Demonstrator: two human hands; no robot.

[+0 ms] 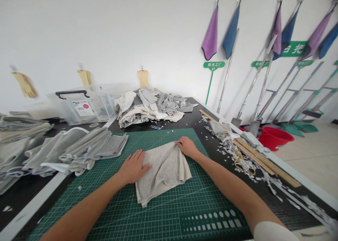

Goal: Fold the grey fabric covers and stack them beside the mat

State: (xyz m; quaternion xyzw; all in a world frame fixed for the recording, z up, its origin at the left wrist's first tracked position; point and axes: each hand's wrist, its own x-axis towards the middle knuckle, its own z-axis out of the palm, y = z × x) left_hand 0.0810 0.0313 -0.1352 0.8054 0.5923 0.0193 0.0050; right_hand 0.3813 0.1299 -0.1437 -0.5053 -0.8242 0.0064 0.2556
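A light grey piece of knit cloth (161, 165) lies on the green gridded cutting mat (113, 212), creased from its upper right corner down toward its lower edge. My left hand (134, 166) rests flat on the cloth's left edge, fingers stretched out and thumb spread. At the upper right corner, my right hand (188, 146) pinches the fabric between thumb and fingers. Its right side curls over and shows a paler underside. Left of the mat, partly lying on it, is a row of folded grey cloths (79, 147).
A heap of loose grey and cream fabric (150, 103) lies behind the mat, with blue thread snips (155, 127) before it. A clear plastic box (70, 109) stands back left. On the right are wooden rulers (253, 156), fabric scraps (227, 144) and a red bucket (276, 137) beyond the table.
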